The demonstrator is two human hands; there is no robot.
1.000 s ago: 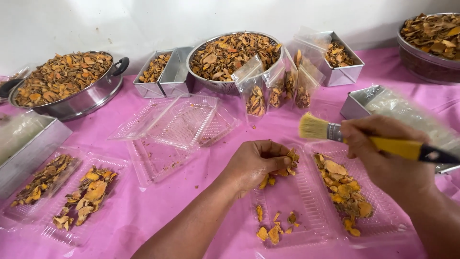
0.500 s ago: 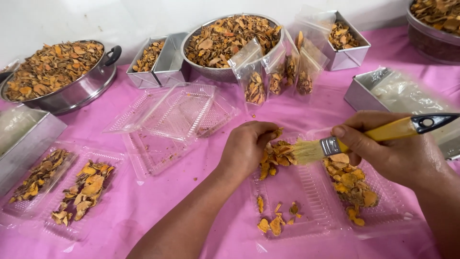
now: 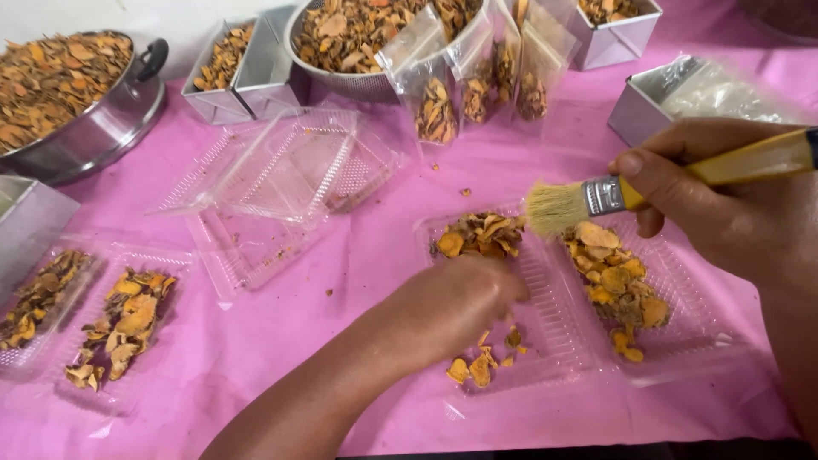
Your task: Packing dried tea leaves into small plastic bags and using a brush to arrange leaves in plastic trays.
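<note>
Head view: the right hand (image 3: 733, 204), closed around a yellow-handled brush (image 3: 596, 198), has brought its bristles down from mid-air to the orange chips (image 3: 481, 234) in the clear tray (image 3: 554, 341) near the pink table's (image 3: 383, 255) front edge. The left hand (image 3: 452, 307) has slid nearer, fingers curled on the tray, holding nothing. Sweeping looks underway.

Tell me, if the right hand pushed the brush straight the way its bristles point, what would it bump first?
Probably the heap of dried orange slices in the clear tray; the right hand aims the brush leftward at it, though depth is unclear.
</note>
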